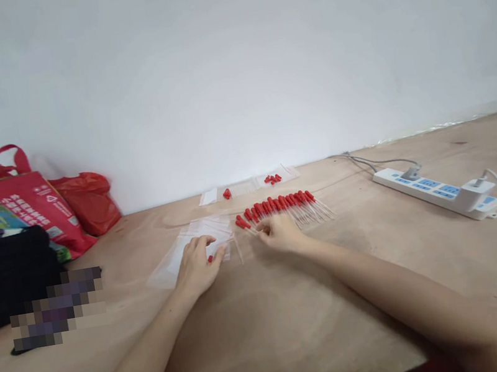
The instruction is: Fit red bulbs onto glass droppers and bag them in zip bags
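My left hand [199, 262] rests over clear plastic bags [167, 265], its thumb and fingers apart, near a small red piece [210, 259] lying between them. My right hand [279, 232] pinches the pale stick of a red-tipped item [243, 222] at the left end of a row. That row [280, 204] holds several red-tipped sticks side by side, their pale ends toward the front right. A thin pale stick [239, 250] lies between my hands, beside the bags.
At the back are more clear bags [246, 186] with small red pieces [272, 179]. A white power strip [432, 188] with cables lies right. Red shopping bags [39, 206], a black cloth item [8, 274] and a blurred dark object [56, 311] are left.
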`<move>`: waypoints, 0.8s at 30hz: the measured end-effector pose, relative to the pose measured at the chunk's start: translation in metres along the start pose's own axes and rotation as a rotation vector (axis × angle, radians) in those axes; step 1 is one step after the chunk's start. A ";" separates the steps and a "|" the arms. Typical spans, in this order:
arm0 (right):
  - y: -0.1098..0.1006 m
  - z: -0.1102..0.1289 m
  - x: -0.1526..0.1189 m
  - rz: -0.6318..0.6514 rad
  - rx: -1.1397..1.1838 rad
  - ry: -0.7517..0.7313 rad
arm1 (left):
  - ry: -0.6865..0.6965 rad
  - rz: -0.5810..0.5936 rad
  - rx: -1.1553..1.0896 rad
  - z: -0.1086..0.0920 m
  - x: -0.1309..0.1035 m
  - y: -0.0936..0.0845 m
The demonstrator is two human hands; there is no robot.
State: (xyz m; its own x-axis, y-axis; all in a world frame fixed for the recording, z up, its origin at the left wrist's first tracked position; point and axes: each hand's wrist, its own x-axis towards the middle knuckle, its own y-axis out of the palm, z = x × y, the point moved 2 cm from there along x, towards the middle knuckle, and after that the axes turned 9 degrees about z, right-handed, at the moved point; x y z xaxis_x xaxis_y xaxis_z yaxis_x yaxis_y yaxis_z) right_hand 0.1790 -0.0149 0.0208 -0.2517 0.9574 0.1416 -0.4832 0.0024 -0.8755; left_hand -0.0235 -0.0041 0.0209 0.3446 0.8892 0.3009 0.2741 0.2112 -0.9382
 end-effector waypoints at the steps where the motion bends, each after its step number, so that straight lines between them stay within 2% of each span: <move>1: 0.002 -0.001 0.009 -0.045 -0.006 0.051 | -0.072 0.029 0.006 0.005 0.001 0.001; 3: 0.008 0.000 0.026 -0.102 -0.047 0.118 | -0.172 0.105 0.034 0.012 0.000 0.003; 5: 0.015 0.005 0.041 -0.124 -0.101 0.165 | -0.216 0.161 0.062 0.014 -0.001 0.006; 10: 0.028 0.012 0.059 -0.119 -0.202 0.253 | -0.212 0.137 0.087 0.012 -0.002 0.010; 14: 0.031 0.010 0.059 -0.071 -0.227 0.261 | -0.180 0.121 0.073 0.014 -0.002 0.011; 18: 0.030 0.015 0.051 -0.119 -0.234 0.222 | -0.165 0.114 0.051 0.014 -0.002 0.010; 20: 0.032 0.023 0.045 -0.108 -0.229 0.190 | -0.157 0.062 0.040 0.012 -0.002 0.009; 24: 0.040 0.040 0.036 0.002 -0.220 0.115 | -0.103 -0.066 -0.048 0.008 -0.001 0.008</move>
State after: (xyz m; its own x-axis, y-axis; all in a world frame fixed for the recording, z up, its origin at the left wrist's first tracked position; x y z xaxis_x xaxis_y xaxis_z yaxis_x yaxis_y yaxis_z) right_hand 0.1169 0.0081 0.0098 -0.1492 0.9840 0.0972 -0.2859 0.0512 -0.9569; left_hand -0.0291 0.0004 0.0118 0.2308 0.9116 0.3403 0.3370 0.2532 -0.9068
